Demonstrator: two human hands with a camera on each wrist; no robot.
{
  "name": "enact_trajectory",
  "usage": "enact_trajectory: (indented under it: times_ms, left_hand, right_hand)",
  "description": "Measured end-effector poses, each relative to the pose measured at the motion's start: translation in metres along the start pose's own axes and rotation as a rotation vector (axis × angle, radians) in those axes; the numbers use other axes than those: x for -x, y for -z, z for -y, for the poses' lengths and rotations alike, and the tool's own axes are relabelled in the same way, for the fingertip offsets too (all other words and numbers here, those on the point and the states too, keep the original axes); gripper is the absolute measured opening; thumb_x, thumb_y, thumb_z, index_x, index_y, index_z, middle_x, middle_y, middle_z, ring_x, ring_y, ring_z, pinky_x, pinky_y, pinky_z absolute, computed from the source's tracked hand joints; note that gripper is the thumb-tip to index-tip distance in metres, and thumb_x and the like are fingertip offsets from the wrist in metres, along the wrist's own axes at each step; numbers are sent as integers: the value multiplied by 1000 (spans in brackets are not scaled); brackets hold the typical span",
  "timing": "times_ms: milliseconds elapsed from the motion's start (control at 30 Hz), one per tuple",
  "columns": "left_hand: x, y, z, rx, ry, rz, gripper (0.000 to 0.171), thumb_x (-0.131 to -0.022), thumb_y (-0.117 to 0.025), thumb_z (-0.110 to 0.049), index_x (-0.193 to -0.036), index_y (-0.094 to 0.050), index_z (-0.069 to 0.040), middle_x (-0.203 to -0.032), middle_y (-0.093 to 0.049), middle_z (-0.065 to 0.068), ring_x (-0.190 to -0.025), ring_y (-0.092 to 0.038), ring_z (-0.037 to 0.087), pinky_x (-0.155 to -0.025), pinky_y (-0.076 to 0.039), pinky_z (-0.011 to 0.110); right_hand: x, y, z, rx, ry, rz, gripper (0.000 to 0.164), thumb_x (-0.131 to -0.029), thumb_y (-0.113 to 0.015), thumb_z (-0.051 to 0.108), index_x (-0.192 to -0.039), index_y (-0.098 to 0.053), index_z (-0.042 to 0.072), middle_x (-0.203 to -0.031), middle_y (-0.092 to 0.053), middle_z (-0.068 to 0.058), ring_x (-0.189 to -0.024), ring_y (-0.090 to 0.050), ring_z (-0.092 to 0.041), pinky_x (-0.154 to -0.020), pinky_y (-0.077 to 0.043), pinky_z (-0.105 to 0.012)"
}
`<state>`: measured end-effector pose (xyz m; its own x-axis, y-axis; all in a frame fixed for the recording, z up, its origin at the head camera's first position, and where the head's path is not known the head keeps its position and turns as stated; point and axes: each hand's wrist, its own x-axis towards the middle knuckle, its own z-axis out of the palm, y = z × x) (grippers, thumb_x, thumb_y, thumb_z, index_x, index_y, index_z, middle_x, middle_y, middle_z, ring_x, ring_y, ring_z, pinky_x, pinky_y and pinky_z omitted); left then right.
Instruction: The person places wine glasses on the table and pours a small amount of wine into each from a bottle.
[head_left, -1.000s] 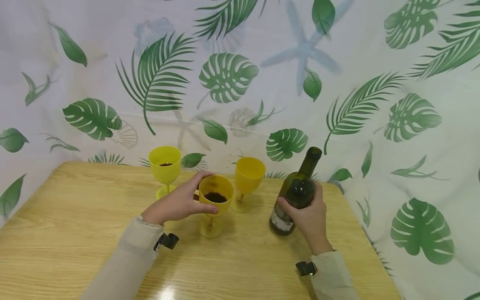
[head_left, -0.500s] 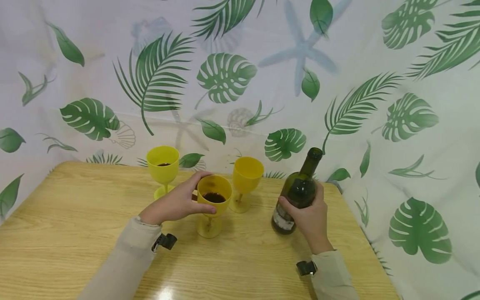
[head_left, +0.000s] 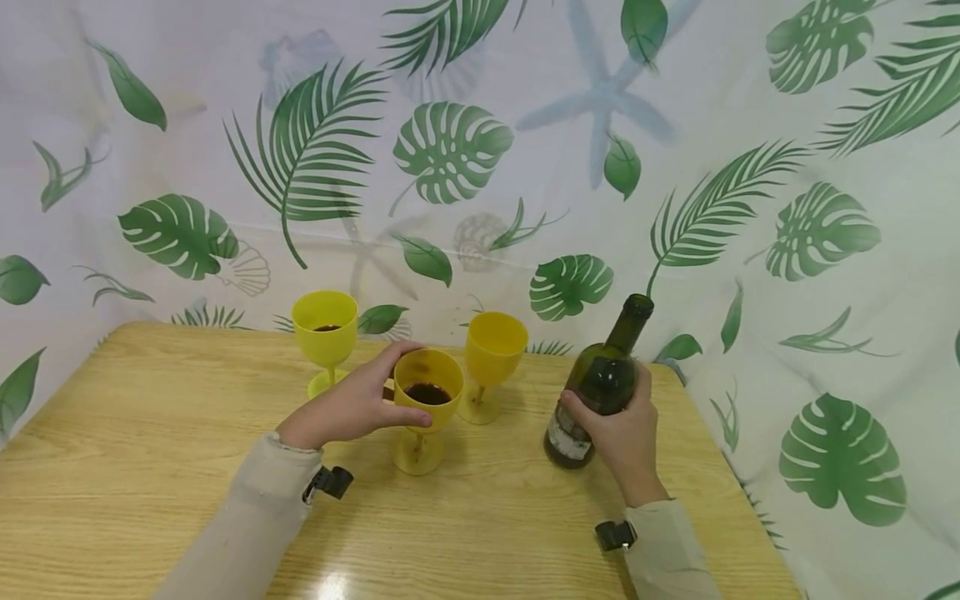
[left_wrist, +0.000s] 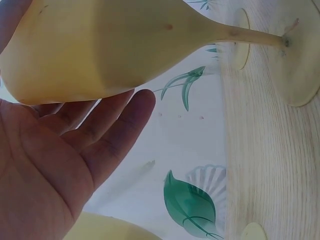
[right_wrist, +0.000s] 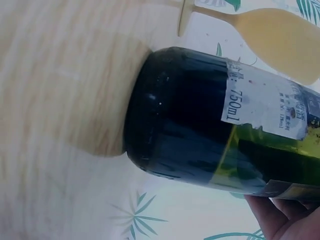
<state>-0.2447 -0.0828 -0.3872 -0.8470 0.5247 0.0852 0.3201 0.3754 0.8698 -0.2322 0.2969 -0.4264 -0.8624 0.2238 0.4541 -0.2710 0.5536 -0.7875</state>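
"750ml" on the white label (right_wrist: 265,102) of the bottle (right_wrist: 185,120)

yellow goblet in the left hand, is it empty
No, the head view shows dark liquid inside the yellow goblet that the left hand holds.

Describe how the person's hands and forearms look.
The left hand and right hand are ungloved. The left sleeve and right sleeve are long and pale beige. A small black device sits at the left cuff, another at the right. No cables show.
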Motion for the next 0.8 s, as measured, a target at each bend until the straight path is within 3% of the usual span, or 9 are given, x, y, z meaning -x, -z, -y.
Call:
enact_trajectory:
  times_ms: [433, 800]
  left_hand:
    - [-1, 0, -1, -17, -5, 0, 96, -83, -86, -46, -158, -31, -24, -149, -49, 0, -132, -51, 23, -108, -49, 49]
    - [2, 2, -1, -21, 5, 3, 96, -83, -85, -48, -158, -30, -24, -150, -49, 1, -132, -52, 23, -108, -48, 48]
  right_hand:
    - [1, 3, 1, -12, -40, -7, 90, -78, -92, 32, -150, -39, 19, -135, -63, -14, -121, -60, -33, -102, -46, -58]
    - [0, 1, -3, -29, -78, 69, 91, -83, -88, 33, -153, -30, 22, -140, -58, -14, -126, -55, -35, -108, -40, -59]
